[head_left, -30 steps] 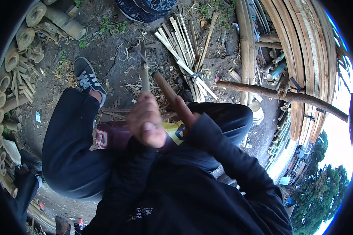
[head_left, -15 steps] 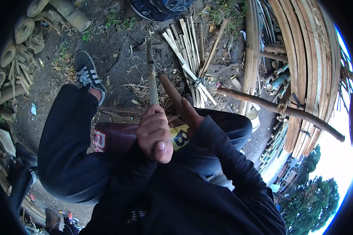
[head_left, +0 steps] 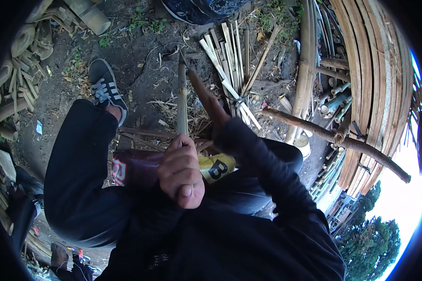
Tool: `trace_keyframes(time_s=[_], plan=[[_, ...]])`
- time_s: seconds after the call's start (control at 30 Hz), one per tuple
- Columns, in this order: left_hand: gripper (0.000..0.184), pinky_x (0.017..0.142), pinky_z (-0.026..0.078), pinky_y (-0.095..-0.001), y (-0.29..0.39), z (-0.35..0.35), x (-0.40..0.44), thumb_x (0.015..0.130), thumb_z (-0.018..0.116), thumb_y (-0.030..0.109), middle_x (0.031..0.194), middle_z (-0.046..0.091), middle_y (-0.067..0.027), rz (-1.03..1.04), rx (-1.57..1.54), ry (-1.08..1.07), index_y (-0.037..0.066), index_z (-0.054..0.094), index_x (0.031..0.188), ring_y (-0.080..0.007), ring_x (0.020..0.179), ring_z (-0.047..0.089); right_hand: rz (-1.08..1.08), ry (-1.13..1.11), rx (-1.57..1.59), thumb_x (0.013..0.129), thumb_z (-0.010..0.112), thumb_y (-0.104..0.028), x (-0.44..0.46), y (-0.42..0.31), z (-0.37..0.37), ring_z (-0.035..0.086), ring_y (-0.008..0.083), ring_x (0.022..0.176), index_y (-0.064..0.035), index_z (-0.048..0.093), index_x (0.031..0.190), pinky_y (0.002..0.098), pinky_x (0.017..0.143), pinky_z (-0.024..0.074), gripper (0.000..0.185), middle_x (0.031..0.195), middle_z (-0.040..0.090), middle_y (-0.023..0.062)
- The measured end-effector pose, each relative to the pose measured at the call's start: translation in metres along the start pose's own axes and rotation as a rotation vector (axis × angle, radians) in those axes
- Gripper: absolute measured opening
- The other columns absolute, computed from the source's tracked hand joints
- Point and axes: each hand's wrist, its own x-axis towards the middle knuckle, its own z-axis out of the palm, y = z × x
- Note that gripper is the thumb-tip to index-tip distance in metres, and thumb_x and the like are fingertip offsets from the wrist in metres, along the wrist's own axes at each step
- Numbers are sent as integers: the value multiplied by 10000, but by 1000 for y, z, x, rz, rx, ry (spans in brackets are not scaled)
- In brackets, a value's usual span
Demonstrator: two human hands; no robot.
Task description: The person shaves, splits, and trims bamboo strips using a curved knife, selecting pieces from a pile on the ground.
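My left hand [head_left: 180, 171] is closed round the lower end of a flat bamboo strip [head_left: 182, 100], which points away from me. To its right, my right hand [head_left: 218, 114] grips the wooden handle of a knife [head_left: 198, 88]. The thin blade reaches toward the far part of the strip; whether it touches cannot be made out. Below the hands, a dark red and yellow bundle [head_left: 138, 165] lies across my lap. Shavings [head_left: 171, 112] lie on the ground beyond it.
A tied bundle of split strips [head_left: 229, 65] lies ahead. A rough branch [head_left: 323, 127] juts in from the right, before long stacked bamboo slats [head_left: 373, 84]. Cut bamboo pieces [head_left: 26, 42] are piled at the left, near another person's leg [head_left: 26, 220].
The knife and my right hand have moved forward along the strip, away from my left hand. My left hand, blurred a second ago, now appears steady, and the view has shifted slightly.
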Motion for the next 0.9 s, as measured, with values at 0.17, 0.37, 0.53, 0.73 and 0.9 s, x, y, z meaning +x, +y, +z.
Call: trace_keyframes(time_s=[0.17,0.37,0.53,0.73,0.9], plan=[[442,495,319,-363,-3,0,-3,880,379,256,458,356,-44,25,2,40,49,381,491,-194,385,348,18,5,141,700,574,-61,-23,0,16,609,387,558,-15,90,1477,458,551,482,916,620,587,227],[447,493,319,-360,-3,-2,-1,887,378,260,461,358,-41,15,-3,47,52,377,491,-191,384,351,-58,-75,168,719,597,-73,-45,-2,-6,618,409,596,-25,73,1483,475,567,494,928,838,619,293],[447,496,326,-360,-3,-1,-4,889,378,262,460,352,-38,18,3,-5,56,378,492,-191,386,355,-76,-26,53,753,564,-38,-7,6,7,635,400,665,-84,74,1498,439,610,498,893,808,620,258],[434,501,337,-360,-5,-3,-6,884,378,255,461,352,-34,7,-10,17,55,394,500,-190,391,368,-117,51,164,691,654,-127,-32,17,22,642,376,635,-19,50,1478,394,649,520,998,835,635,284],[421,513,315,-366,-4,-2,-6,877,380,311,477,411,-42,0,-11,11,54,416,545,-173,402,353,-143,79,-72,709,629,-123,21,6,5,638,387,607,-24,56,1479,424,579,518,965,682,609,272]])
